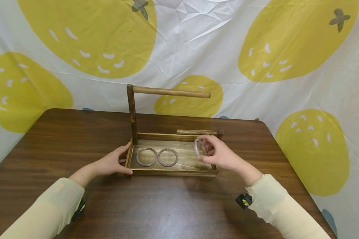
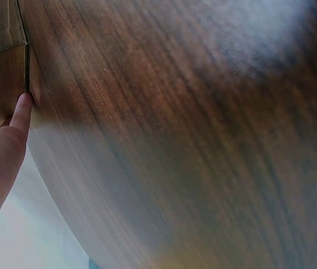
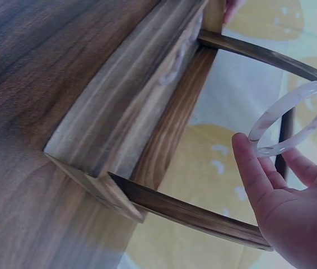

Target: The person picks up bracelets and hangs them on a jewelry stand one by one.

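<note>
A wooden bracelet stand (image 1: 179,173) has a shallow tray base and two posts with side bars, the left one tall, the right one low. My left hand (image 1: 112,162) grips the tray's left end, thumb at the front corner. Two pale translucent bangles (image 1: 168,157) lie side by side in the tray's left half. With thumb and fingers, my right hand (image 1: 222,154) holds a third bangle (image 3: 265,120) tilted up over the tray's right end. In the left wrist view, the left thumb (image 2: 21,115) touches the tray corner.
The stand rests on a dark wood-grain table (image 1: 155,205). The tall post's long bar (image 1: 170,92) reaches right, high above the tray. The low bar (image 1: 197,132) runs behind the tray's back edge. A white cloth (image 1: 197,49) with yellow fruit prints hangs behind.
</note>
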Motion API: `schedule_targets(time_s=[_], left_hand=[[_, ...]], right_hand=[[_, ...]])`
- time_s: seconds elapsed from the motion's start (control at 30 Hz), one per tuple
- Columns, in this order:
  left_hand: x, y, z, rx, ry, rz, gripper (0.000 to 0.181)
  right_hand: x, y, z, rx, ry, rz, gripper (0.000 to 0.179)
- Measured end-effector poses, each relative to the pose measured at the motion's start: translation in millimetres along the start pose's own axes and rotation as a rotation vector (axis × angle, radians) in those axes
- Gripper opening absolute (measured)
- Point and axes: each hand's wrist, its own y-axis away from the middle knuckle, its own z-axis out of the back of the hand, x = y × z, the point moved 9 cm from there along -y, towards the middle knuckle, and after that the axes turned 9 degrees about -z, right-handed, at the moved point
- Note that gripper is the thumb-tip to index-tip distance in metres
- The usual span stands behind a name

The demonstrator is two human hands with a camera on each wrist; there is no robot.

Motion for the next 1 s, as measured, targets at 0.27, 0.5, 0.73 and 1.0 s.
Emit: schedule_targets(time_s=[0.27,0.5,0.73,1.0], left_hand=[[1.0,0.4,0.2,-0.007,-0.008,0.0,0.11],[0.6,-0.3,0.3,-0.01,0.003,-0.003,0.11],[0.7,-0.2,-0.1,-0.001,0.006,-0.001,0.11],[-0.7,-0.1,-0.6,-0.006,0.019,-0.007,0.11]], right_hand=[[9,1.9,9,0.009,-0.055,0.013,0.054],[11,1.1,19,0.01,-0.125,0.001,0.054],[16,0.2,29,-0.01,-0.176,-0.002,0.054],[21,0.1,37,-0.025,-0.207,0.004,0.056]])
